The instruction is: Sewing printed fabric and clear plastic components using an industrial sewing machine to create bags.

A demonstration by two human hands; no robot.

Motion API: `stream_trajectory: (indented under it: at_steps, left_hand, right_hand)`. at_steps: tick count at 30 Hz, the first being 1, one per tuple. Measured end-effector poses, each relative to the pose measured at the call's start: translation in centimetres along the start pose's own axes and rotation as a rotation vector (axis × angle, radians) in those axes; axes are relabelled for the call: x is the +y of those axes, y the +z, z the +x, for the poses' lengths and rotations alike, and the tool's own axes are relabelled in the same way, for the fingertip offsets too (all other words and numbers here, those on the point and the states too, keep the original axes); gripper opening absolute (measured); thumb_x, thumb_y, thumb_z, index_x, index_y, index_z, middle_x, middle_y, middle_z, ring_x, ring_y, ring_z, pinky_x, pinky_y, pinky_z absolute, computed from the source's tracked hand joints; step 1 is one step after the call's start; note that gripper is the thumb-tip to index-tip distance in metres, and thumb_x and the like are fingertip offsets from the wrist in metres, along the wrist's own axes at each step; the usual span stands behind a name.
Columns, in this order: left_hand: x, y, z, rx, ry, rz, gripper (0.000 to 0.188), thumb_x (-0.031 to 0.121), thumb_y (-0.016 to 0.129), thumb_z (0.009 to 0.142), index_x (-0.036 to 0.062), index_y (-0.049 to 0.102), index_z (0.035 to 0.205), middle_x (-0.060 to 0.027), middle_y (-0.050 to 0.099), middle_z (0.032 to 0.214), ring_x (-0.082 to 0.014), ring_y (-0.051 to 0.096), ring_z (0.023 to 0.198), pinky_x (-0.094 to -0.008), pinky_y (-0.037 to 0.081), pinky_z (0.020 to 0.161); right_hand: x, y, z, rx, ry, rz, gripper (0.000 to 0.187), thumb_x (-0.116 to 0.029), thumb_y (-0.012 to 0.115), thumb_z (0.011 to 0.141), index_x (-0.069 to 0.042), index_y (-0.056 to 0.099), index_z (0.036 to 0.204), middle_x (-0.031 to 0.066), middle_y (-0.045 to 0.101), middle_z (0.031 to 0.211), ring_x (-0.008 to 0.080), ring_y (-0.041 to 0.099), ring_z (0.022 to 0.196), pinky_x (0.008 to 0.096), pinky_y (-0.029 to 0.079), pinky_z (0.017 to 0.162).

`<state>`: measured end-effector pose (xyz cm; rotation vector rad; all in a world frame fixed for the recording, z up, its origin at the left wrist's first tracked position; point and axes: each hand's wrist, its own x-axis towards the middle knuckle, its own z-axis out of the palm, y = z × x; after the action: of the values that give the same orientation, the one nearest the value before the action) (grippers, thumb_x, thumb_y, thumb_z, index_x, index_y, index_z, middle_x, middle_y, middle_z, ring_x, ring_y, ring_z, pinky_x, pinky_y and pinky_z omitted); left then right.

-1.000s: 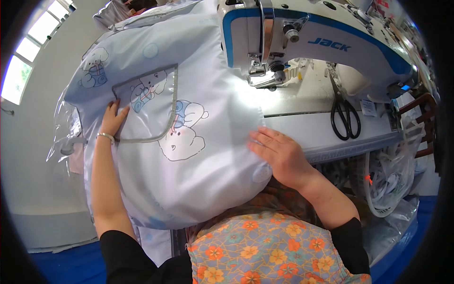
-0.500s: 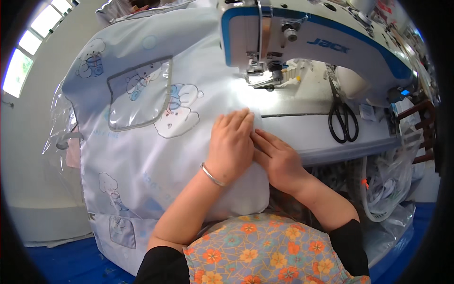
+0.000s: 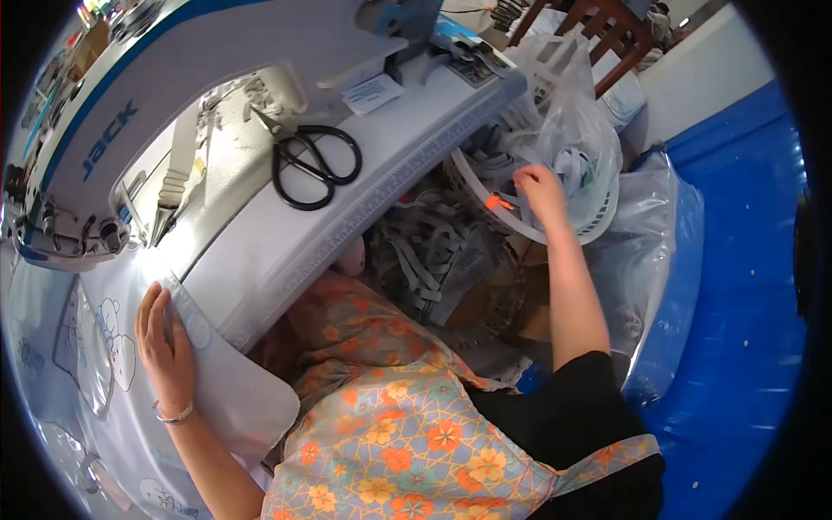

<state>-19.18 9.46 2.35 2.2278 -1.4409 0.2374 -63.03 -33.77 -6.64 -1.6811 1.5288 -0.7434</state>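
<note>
My left hand (image 3: 166, 360) lies with its fingers stretched out on white fabric (image 3: 238, 390) printed with cartoon bears. Its fingertips rest just short of the sewing machine's (image 3: 186, 56) lit needle area. Out to the right, my right hand (image 3: 543, 198) hangs over a white plastic basket (image 3: 472, 182), near an orange tie (image 3: 500, 203) on the rim. Its fingers are curled together, and I cannot make out whether anything is between them. Inside the basket are grey strips and a clear plastic bag (image 3: 582, 117).
Black-handled scissors (image 3: 332, 183) lie on the machine bed beside a white paper label (image 3: 373, 94). Below the table edge, a heap of grey strips (image 3: 425, 251) fills another container. A wooden chair (image 3: 607, 35) stands behind the basket; blue sheeting (image 3: 728, 286) covers the floor at right.
My view has swung to the right. My right hand has left the fabric beside my left hand and moved over to the basket. The left hand stays on the fabric.
</note>
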Motion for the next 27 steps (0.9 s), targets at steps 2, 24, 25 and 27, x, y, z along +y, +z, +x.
stream_trajectory:
  at_steps: [2,24,25,27]
  left_hand:
    - [-0.1,0.1,0.0,-0.001,-0.01,0.007,0.039,-0.006,0.053,0.092,-0.0027,0.062,0.131,-0.0172,0.059,0.142,-0.0355,0.055,0.131,-0.0435,0.041,0.113]
    - [-0.6,0.3,-1.1,-0.008,-0.082,0.078,0.036,0.0,0.053,0.098,-0.0015,0.061,0.133,-0.0167,0.058,0.144,-0.0343,0.054,0.133,-0.0424,0.04,0.114]
    - [-0.6,0.2,-1.0,-0.014,-0.099,0.09,0.036,0.0,0.053,0.098,-0.0015,0.061,0.133,-0.0167,0.058,0.144,-0.0342,0.054,0.133,-0.0424,0.04,0.114]
    - [-0.5,0.1,-1.0,-0.014,-0.078,0.094,0.037,0.0,0.053,0.098,-0.0016,0.061,0.133,-0.0168,0.058,0.145,-0.0342,0.054,0.134,-0.0423,0.041,0.114]
  right_hand:
    - [4.0,-0.9,2.3,-0.158,-0.081,-0.178,0.02,-0.007,0.06,0.091,0.004,0.073,0.102,0.0144,0.074,0.091,0.0225,0.072,0.087,0.0347,0.056,0.078]
    - [7.0,-4.3,3.4,-0.044,-0.028,-0.023,0.022,-0.023,0.07,0.09,-0.003,0.075,0.099,0.008,0.074,0.084,0.018,0.074,0.083,0.0334,0.056,0.074]
    - [6.6,-3.7,3.3,-0.197,-0.151,-0.051,0.022,-0.022,0.069,0.09,-0.004,0.075,0.1,0.0092,0.075,0.087,0.0199,0.074,0.086,0.035,0.057,0.076]
    - [5.9,-2.2,3.4,-0.487,-0.373,-0.111,0.023,-0.021,0.067,0.09,-0.004,0.076,0.102,0.0117,0.076,0.093,0.0237,0.075,0.093,0.0382,0.057,0.079]
